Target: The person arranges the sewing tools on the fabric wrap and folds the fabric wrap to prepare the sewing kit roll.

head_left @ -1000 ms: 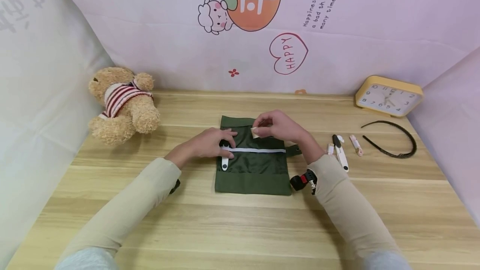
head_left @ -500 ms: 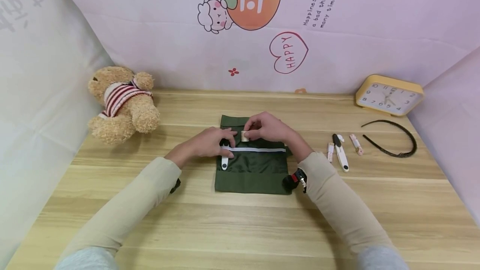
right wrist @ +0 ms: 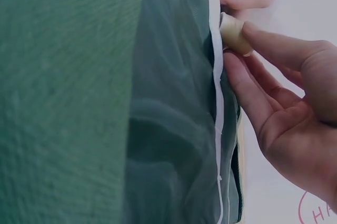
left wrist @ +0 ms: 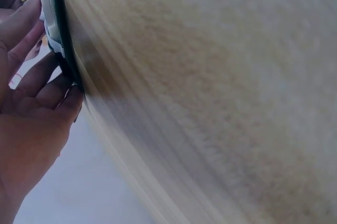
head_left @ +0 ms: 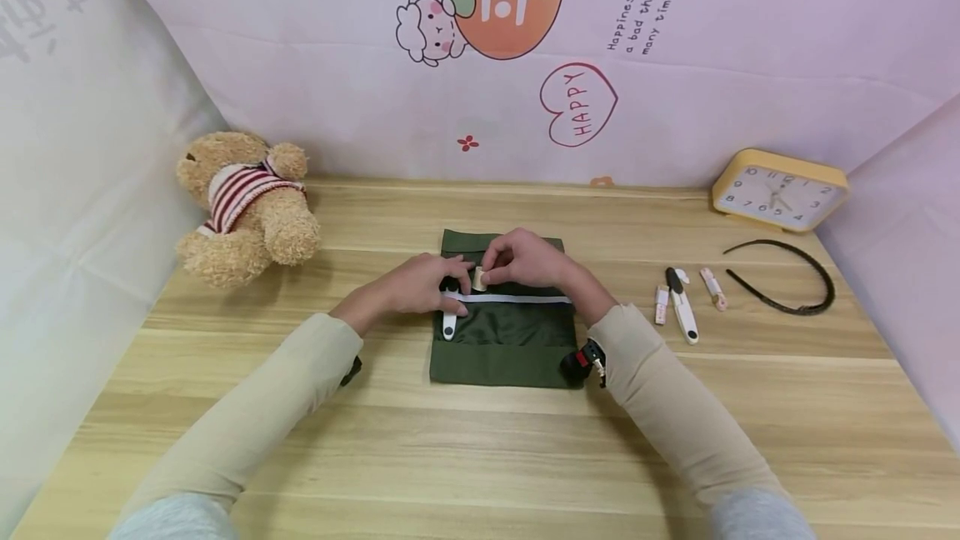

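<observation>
A dark green cloth pouch (head_left: 506,365) with a white elastic band (head_left: 517,299) lies spread on the table. Between thumb and fingers, my right hand (head_left: 525,259) pinches a cream thread spool (head_left: 477,280), just above the band. The right wrist view shows the spool (right wrist: 235,36) right at the white strip. My left hand (head_left: 416,283) rests on the pouch's left side, thumb and fingers spread around a slim white tool (head_left: 450,327) with a black end, which lies across the band. In the left wrist view, fingertips of the left hand (left wrist: 37,98) touch the pouch's edge.
To the right lie a white tool (head_left: 686,315) with a black end, a small white bundle (head_left: 661,305), a pinkish bundle (head_left: 713,288) and a black headband (head_left: 825,286). A yellow clock (head_left: 780,190) stands behind them. A teddy bear (head_left: 247,211) lies at the back left.
My right hand has moved left and slightly nearer with the thread spool, to beside the left hand's fingers at the band. The left hand has stayed in place.
</observation>
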